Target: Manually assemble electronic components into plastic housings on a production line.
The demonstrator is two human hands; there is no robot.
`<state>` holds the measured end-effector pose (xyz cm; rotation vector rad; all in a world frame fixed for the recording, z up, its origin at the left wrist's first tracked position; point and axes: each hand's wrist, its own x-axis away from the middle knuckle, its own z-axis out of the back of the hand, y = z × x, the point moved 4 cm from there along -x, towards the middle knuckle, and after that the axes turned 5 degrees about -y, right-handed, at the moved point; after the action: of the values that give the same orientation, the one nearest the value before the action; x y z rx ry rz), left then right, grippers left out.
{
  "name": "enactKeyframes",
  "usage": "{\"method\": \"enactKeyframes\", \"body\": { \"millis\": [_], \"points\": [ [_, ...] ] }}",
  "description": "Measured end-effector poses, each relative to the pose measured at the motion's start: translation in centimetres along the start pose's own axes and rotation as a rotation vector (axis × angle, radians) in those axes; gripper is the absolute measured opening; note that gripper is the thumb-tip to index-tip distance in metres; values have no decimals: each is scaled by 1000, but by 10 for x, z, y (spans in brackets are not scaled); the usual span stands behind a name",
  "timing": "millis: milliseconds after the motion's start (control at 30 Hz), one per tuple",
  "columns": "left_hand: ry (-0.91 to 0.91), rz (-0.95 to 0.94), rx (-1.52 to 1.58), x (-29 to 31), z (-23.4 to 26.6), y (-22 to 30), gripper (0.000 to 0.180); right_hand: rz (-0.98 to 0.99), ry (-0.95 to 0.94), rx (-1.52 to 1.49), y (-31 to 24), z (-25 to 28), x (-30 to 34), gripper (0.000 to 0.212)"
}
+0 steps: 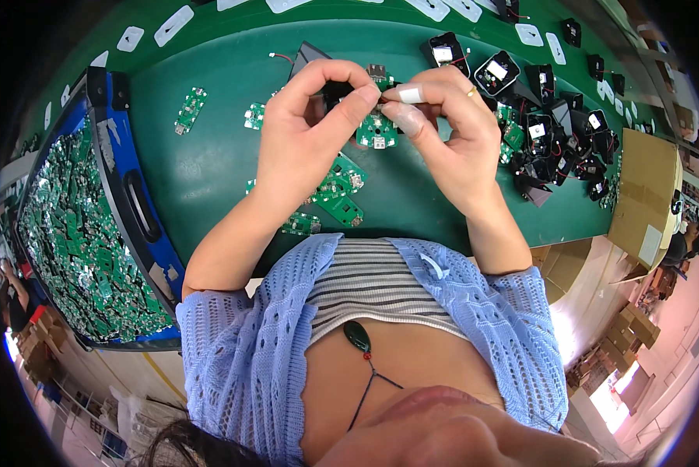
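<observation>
Both hands pinch a small black part above the green desk.
Left hand (306, 132) and right hand (446, 136) meet fingertip to fingertip, closed on the black part (335, 92), held just over a round green circuit board (377, 132). It looks light, stiff and fragile, best gripped by its edges. More boards (338, 198) lie below; black housings (555, 132) crowd the right, a blue bin (131, 202) of boards the left.

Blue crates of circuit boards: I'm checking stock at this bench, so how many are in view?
1: the blue crate stands at the person's left on the green table, filled with green circuit boards. Others may lie outside the picture.
</observation>
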<state>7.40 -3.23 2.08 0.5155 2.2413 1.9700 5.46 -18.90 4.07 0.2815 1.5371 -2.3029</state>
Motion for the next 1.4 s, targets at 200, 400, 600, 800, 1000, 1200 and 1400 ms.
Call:
{"method": "enactKeyframes", "body": {
  "millis": [200, 400, 600, 800, 1000, 1200, 1400],
  "points": [
    [-40, -255, -113, -5, 2, -5, 8, -129, 28, -341, 24, -8, 5, 13],
    [-18, -326, -148, -7, 2, -10, 8, 301, 113, 316, 4, -10, 0, 14],
    [-70, -76, -86, -1, 0, -4, 14, 147, 93, 45, 14, -3, -1, 18],
    [57, -269, -141, 0, -1, 5, 29, 212, -9, 164, 1, 8, -4, 19],
    [92, -394, -432, 6, -1, 12, 33, 278, -94, 372, -7, 6, -5, 22],
    [125, -479, -599, 9, -3, 21, 35, 294, -112, 434, -11, 2, -5, 24],
    [151, -527, -641, 11, -4, 20, 35, 288, -123, 466, -13, 0, -5, 25]
  ]
}}
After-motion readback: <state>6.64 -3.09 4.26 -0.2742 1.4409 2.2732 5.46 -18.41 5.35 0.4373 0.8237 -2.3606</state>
